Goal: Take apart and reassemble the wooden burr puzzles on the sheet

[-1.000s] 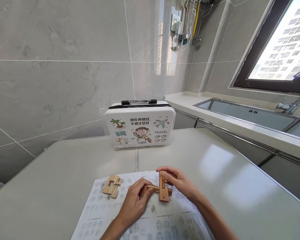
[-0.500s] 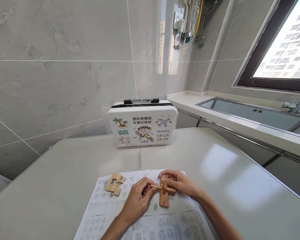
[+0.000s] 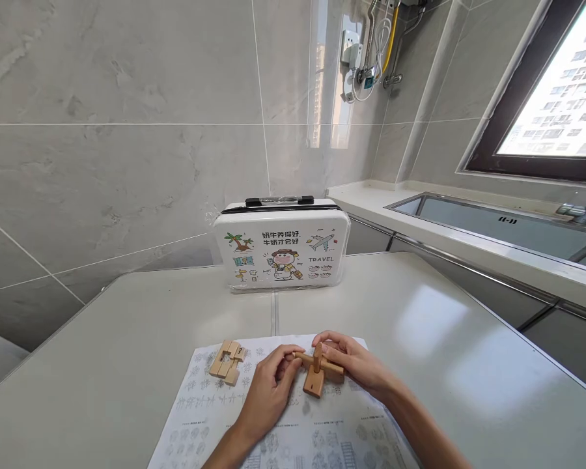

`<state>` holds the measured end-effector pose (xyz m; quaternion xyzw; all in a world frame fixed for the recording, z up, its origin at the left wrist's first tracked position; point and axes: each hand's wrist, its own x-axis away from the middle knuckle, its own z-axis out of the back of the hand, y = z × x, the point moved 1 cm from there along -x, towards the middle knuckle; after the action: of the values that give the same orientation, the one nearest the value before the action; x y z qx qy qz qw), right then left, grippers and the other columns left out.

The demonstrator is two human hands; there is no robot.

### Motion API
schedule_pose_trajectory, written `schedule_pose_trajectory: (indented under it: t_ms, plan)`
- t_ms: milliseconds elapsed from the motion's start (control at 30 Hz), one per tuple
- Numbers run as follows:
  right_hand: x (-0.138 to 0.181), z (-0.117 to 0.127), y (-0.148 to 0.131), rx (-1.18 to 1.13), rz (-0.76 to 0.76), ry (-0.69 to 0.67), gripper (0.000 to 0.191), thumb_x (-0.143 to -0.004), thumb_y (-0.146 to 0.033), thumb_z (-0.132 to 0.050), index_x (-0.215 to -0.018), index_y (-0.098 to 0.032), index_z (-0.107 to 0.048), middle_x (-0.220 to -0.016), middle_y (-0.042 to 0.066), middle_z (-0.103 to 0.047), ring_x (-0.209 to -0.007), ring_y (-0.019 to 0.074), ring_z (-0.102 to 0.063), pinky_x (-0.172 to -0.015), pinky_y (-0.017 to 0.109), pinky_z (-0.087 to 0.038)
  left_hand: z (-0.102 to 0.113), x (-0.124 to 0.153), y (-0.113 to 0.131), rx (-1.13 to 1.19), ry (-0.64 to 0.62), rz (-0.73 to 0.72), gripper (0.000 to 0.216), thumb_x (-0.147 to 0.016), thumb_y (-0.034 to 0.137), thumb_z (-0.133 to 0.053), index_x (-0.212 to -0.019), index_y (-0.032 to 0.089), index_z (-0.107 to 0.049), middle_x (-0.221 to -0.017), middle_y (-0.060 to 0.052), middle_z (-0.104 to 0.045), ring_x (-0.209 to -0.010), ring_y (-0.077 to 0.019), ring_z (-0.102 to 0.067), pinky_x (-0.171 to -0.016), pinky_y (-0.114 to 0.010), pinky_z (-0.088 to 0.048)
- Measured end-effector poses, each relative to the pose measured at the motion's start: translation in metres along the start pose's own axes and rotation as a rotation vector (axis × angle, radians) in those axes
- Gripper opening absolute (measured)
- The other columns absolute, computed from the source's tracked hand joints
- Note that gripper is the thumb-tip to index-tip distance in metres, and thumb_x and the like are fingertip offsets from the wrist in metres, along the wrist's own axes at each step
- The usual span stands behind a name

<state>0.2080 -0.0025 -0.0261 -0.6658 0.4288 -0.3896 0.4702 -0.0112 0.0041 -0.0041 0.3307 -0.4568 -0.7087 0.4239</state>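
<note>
Several brown wooden puzzle pieces (image 3: 314,382) are joined in a cross-like shape above the printed sheet (image 3: 185,435), low in the middle of the head view. My right hand (image 3: 354,361) is closed around the right and far side of this wooden puzzle. From the left, my left hand (image 3: 273,384) pinches the end of a thin wooden rod (image 3: 304,357) that runs into the joined pieces. The fingertips of my right hand are partly hidden behind the wood. Left of my hands, a group of paler wooden pieces (image 3: 219,366) lies on the sheet, one marked with a number.
A white hard case (image 3: 283,251) with cartoon prints and a black handle stands upright at the table's far edge. The pale table (image 3: 102,365) has a seam down its middle. A counter with a sink (image 3: 483,225) runs along the right, below a window.
The joined wooden puzzle has turned and tilted between my hands, its numbered piece swinging slightly left. Both hands keep hold. The whole view has shifted slightly.
</note>
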Motion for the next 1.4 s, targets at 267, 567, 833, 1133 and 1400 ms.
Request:
schedule_pose_trajectory:
  t_ms: [267, 567, 833, 1133, 1400]
  plan:
    - [-0.005, 0.010, -0.005, 0.025, 0.226, 0.388, 0.051, -0.088, -0.071, -0.071, -0.103, -0.023, -0.059, -0.068, -0.005, -0.057, -0.060, 0.0148, -0.045, -0.061, 0.029, -0.036, -0.002, -0.006, -0.017, 0.313, 0.093, 0.109, 0.049, -0.098, 0.064, -0.058, -0.125, 0.023, -0.057, -0.084, 0.003, -0.052, -0.058, -0.0098, -0.041, -0.054, -0.023, -0.037]
    - [0.002, 0.026, -0.006, 0.438, 0.312, 0.881, 0.049, -0.096, -0.070, -0.055, -0.108, -0.024, -0.062, -0.103, 0.012, -0.076, -0.090, 0.0282, -0.070, -0.075, 0.039, -0.052, 0.009, -0.003, -0.011, 0.226, 0.125, 0.103, 0.051, -0.091, 0.045, -0.066, -0.067, 0.024, -0.027, -0.065, 0.007, -0.025, -0.060, -0.0116, -0.022, -0.055, -0.026, -0.024]
    - [0.002, 0.031, -0.001, 0.746, 0.293, 0.974, 0.043, -0.103, -0.064, -0.041, -0.102, -0.025, -0.060, -0.088, 0.009, -0.076, -0.071, 0.0262, -0.065, -0.069, 0.038, -0.048, 0.008, -0.004, -0.022, 0.233, 0.111, 0.119, 0.060, -0.084, 0.040, -0.067, -0.063, 0.024, -0.013, -0.059, 0.008, -0.015, -0.055, -0.0099, -0.014, -0.053, -0.027, -0.016]
    - [0.001, 0.031, 0.004, 0.850, 0.299, 0.942, 0.039, -0.105, -0.059, -0.040, -0.099, -0.025, -0.060, -0.090, 0.008, -0.073, -0.073, 0.0249, -0.062, -0.071, 0.036, -0.045, 0.006, -0.003, -0.017, 0.203, 0.084, 0.074, 0.066, -0.087, 0.047, -0.069, -0.063, 0.024, -0.012, -0.060, 0.008, -0.013, -0.057, -0.0097, -0.012, -0.056, -0.029, -0.016]
    - [0.002, 0.034, 0.006, 0.956, 0.363, 0.983, 0.052, -0.104, -0.066, -0.037, -0.095, -0.022, -0.064, -0.083, 0.007, -0.069, -0.071, 0.0229, -0.060, -0.067, 0.034, -0.044, 0.005, -0.003, -0.015, 0.162, 0.079, 0.066, 0.062, -0.086, 0.043, -0.068, -0.062, 0.024, -0.014, -0.061, 0.008, -0.013, -0.057, -0.0099, -0.013, -0.055, -0.029, -0.015]
